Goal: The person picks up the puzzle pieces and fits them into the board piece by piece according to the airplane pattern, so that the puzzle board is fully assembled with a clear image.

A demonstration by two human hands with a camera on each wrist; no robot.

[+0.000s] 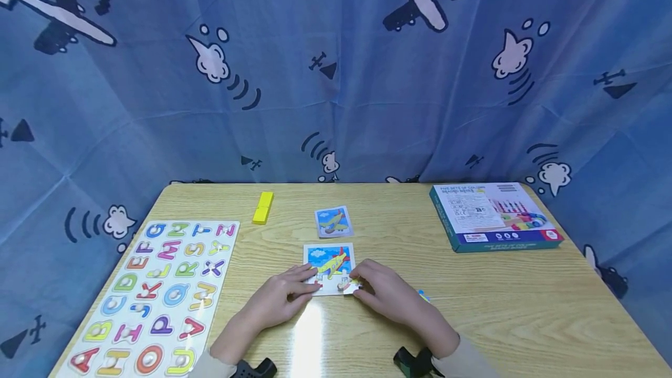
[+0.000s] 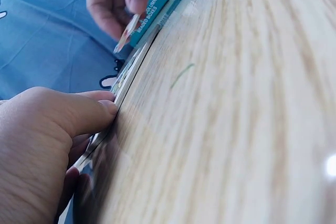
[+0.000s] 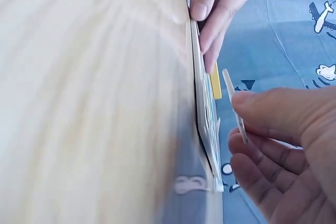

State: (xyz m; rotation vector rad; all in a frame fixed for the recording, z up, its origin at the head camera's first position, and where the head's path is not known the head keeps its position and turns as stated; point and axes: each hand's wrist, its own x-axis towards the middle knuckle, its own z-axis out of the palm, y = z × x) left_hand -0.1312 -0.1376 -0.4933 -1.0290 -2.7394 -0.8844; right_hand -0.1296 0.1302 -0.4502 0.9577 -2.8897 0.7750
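Observation:
A small airplane jigsaw puzzle [image 1: 326, 254] in a pale tray lies on the wooden table, its upper part showing a yellow plane on blue. My left hand [image 1: 287, 295] rests on the left side of the tray, fingers over the picture and thumb near the lower edge. Between thumb and fingers, my right hand [image 1: 385, 291] pinches a puzzle piece [image 1: 352, 288] at the tray's lower right. That piece [image 3: 234, 103] appears edge-on and raised above the tray in the right wrist view. Behind the tray lies a matching picture card [image 1: 334, 222].
A letter board [image 1: 152, 296] with knobbed letters covers the table's left side. Yellow blocks [image 1: 263, 207] lie at the back. A boxed set [image 1: 496, 216] sits at the back right. Beside my right wrist, a small blue-and-yellow piece [image 1: 423, 295] is partly hidden. A patterned curtain [image 1: 336, 104] hangs behind.

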